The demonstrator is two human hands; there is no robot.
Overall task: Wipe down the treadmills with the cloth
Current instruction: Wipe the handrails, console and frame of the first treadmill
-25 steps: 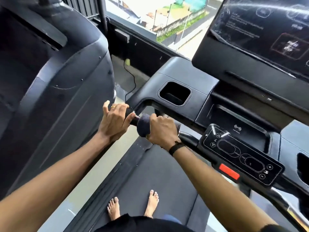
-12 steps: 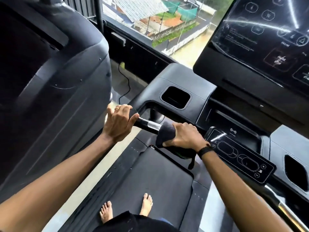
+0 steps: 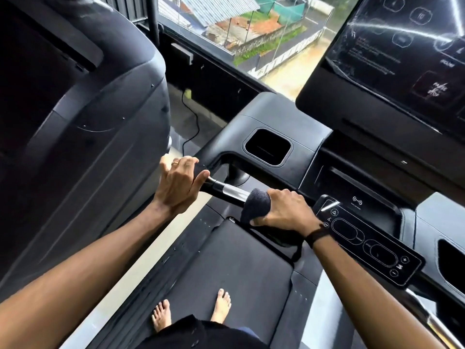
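A dark treadmill belt (image 3: pixel 234 268) fills the foreground, two bare feet (image 3: pixel 221 304) planted on it. Above the belt, the right hand (image 3: pixel 284 212) curls round a dark cloth (image 3: pixel 256 204) wrapped on the treadmill's handlebar (image 3: pixel 227 191), just beside the control panel (image 3: pixel 370 243) marked with plus, minus and arrow symbols, while the left hand (image 3: pixel 178 185), a ring on one finger, grips the bar's black end. Farther off stand a cup holder (image 3: pixel 268 146), the console screen (image 3: pixel 402 46) whose blurred text reads roughly "PAUSE STOP", and a window (image 3: pixel 251 34) over rooftops
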